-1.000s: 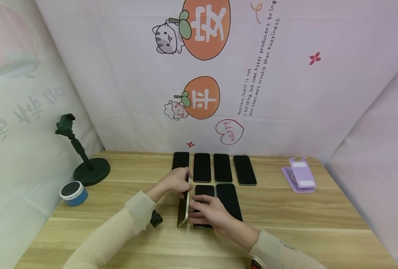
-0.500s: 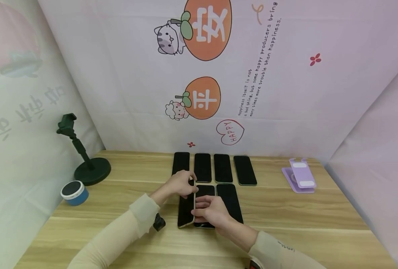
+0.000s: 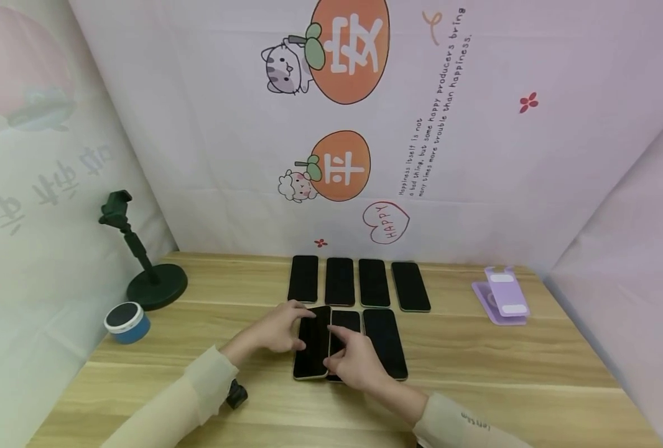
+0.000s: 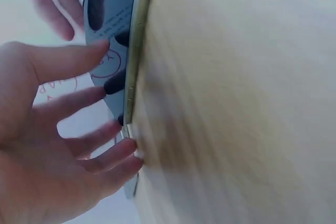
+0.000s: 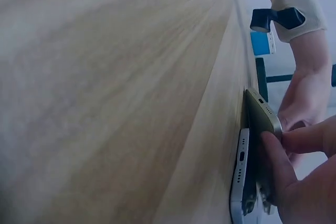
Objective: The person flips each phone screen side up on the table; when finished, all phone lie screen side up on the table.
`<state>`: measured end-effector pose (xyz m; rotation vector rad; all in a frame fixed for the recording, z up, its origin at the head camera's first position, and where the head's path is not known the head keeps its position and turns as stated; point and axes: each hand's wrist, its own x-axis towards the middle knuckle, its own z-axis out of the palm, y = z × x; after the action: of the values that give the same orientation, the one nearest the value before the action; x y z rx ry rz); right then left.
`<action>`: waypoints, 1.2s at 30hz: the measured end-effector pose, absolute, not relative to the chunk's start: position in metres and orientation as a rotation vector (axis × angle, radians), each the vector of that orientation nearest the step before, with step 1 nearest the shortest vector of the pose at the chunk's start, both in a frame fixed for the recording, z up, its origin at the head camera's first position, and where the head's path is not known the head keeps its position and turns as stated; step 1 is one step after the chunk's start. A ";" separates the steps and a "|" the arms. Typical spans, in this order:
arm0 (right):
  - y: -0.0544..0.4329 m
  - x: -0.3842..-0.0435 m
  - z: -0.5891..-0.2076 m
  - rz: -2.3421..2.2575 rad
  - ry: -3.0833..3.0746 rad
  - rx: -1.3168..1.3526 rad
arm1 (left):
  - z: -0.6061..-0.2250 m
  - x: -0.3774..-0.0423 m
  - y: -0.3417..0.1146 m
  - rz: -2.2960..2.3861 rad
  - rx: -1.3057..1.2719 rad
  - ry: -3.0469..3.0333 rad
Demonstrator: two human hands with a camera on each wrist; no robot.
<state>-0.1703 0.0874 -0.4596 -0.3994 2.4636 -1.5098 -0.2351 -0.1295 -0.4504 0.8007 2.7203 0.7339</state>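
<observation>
A black-screened phone with a gold edge (image 3: pixel 313 348) lies at the left of the front row, its right side raised and overlapping the phone beside it (image 3: pixel 346 320). My right hand (image 3: pixel 359 361) pinches that raised side; in the right wrist view, thumb and finger grip the tilted phone's edge (image 5: pixel 262 106), with the neighbouring phone (image 5: pixel 239 174) flat beneath. Over the left part of the gold-edged phone, my left hand (image 3: pixel 277 326) is spread, thumb and fingers apart. In the left wrist view, its thumb (image 4: pixel 73 64) and fingers are reflected in the screen. Light contact cannot be ruled out.
Several phones (image 3: pixel 339 282) form a back row, and a larger phone (image 3: pixel 384 343) ends the front row. A dark stand (image 3: pixel 158 286) and a blue round container (image 3: pixel 127 322) are at left. A purple phone holder (image 3: pixel 502 297) stands at right.
The gold-edged phone has gone from standing on its long edge to lying nearly flat, screen up. The left hand has released its edge and drawn back leftward; the right hand now pinches it.
</observation>
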 end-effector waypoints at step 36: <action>0.053 -0.159 -0.449 -0.128 2.888 -1.019 | -0.452 -0.223 -0.158 0.615 0.802 2.719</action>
<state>-0.1589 0.0534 -0.4493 -1.0186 2.8876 -0.1275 -0.2233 -0.1584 -0.4524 0.8021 2.7190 0.6155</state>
